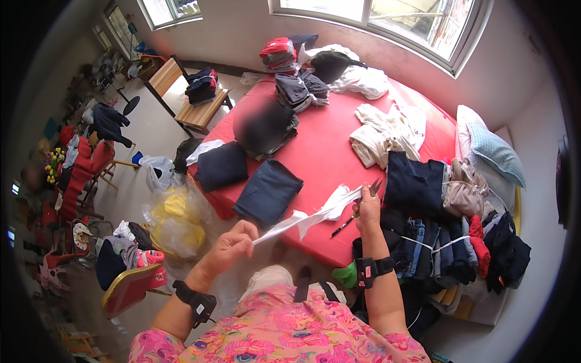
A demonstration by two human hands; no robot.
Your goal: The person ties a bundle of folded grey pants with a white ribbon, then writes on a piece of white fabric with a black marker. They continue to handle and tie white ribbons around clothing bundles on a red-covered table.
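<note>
A strip of white cloth (317, 215) is stretched between my two hands, above the near edge of a bed with a red cover (336, 149). Its narrow end is pinched in the fingers of my left hand (232, 245). My right hand (368, 208) grips the other end together with a pair of scissors (375, 187), whose blades point up and away from me. The scissors' handles are mostly hidden by the fingers. A black pen (343, 226) lies on the red cover beside my right wrist. Folded dark blue trousers (268, 190) lie just beyond the strip.
Tied clothing bundles (303, 90) lie at the bed's far side, near cream garments (386, 131). Folded navy clothes (415, 183) and tied jeans (426, 247) are piled at right. Plastic bags (177, 218) stand on the floor at left, near a clothes-laden chair (131, 290) and a wooden chair (202, 109).
</note>
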